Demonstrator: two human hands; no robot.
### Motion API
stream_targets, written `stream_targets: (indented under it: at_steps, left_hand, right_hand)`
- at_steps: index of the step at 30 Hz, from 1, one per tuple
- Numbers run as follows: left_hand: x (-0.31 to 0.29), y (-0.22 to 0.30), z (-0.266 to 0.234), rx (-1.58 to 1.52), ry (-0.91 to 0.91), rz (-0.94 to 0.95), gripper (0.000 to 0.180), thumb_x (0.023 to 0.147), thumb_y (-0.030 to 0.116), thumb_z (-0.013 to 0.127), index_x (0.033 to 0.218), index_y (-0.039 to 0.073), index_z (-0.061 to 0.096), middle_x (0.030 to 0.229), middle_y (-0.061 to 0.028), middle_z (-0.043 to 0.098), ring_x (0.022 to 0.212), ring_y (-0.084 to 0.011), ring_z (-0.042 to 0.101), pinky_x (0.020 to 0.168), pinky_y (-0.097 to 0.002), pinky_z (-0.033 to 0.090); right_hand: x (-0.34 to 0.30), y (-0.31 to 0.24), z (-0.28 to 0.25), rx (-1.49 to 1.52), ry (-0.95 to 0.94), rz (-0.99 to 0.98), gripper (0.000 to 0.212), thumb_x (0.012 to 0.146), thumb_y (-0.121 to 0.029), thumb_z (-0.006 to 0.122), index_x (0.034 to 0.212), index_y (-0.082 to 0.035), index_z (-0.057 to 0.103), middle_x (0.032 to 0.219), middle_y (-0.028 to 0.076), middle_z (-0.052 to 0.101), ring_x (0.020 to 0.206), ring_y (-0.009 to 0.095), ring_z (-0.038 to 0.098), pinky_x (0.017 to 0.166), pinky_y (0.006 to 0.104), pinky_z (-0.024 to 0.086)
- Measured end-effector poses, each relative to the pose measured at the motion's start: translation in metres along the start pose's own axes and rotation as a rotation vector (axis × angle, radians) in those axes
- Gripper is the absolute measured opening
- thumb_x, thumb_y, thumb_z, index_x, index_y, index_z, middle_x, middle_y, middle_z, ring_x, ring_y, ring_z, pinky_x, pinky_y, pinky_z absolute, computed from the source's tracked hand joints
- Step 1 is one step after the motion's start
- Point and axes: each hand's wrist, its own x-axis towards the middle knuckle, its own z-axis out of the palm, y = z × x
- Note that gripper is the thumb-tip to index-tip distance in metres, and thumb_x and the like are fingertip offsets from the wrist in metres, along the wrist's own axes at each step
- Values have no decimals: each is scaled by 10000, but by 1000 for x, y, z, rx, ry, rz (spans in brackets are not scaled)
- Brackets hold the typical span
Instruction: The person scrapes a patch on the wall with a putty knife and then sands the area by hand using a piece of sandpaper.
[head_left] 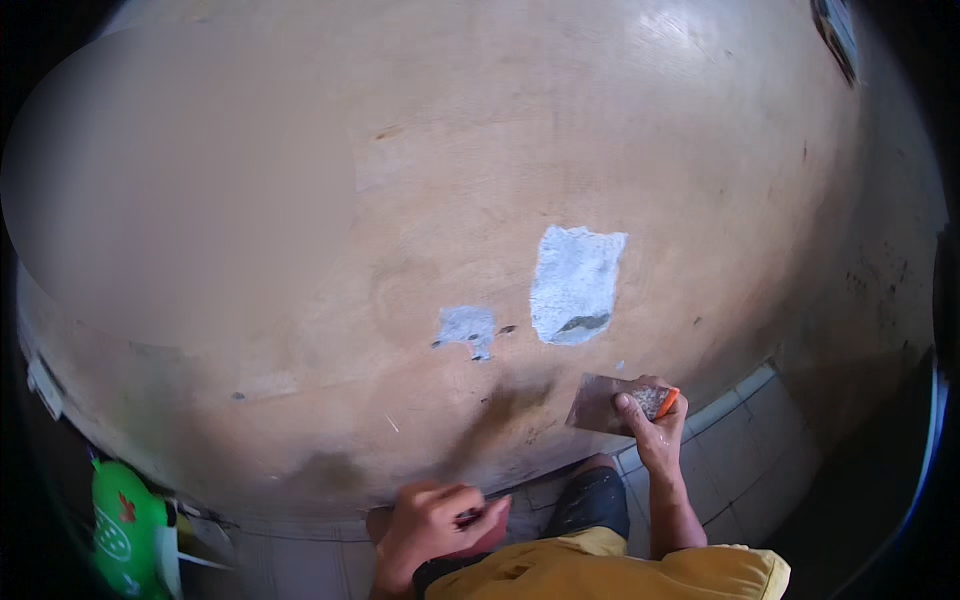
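My right hand (655, 425) grips a wide flat scraper (603, 402) by its orange handle, thumb pressed on the blade. Whitish paste or dust clings to the blade near the thumb, and the tool is held just in front of the wall (660, 170). On that wall, above the scraper, is a large whitish patch (578, 275) with a dark grey area at its bottom. A smaller, ragged greyish patch (466, 325) sits to its left. Low in front of my body, my left hand (435, 525) is closed, fingers curled; whatever lies inside is too dark to name.
A green rounded object (125, 530) with a red mark stands at the lower left. A white box-like fitting (45, 387) is on the wall's left edge. Tiled floor (745, 450) meets the wall at the lower right. Part of the upper left is blurred out.
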Motion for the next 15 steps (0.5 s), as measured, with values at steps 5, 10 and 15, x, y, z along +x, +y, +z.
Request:
stream_targets:
  at_steps: [5, 10, 15]
  left_hand:
    - [-70, -44, 7, 231, 143, -550, 318, 707, 203, 727, 543, 56, 497, 465, -76, 479, 404, -228, 481, 418, -318, 376]
    - [-187, -90, 3, 475, 174, -813, 290, 721, 201, 703, 562, 44, 518, 463, -91, 479, 415, -255, 482, 446, -352, 385]
    - [-170, -59, -34, 608, 305, -833, 299, 723, 206, 700, 579, 21, 514, 478, -101, 485, 425, -232, 470, 447, -332, 382]
  right_hand:
    - [1, 7, -23, -43, 119, 146, 182, 804, -149, 701, 801, 19, 632, 683, -33, 578, 617, 52, 510, 551, 204, 415]
    - [33, -10, -29, -22, 111, 13, 176, 782, -137, 715, 824, 22, 651, 690, 12, 623, 632, 71, 564, 561, 228, 456]
    - [63, -3, -11, -363, -158, -378, 161, 728, -125, 753, 790, -9, 660, 658, 83, 641, 569, 96, 587, 525, 239, 456]
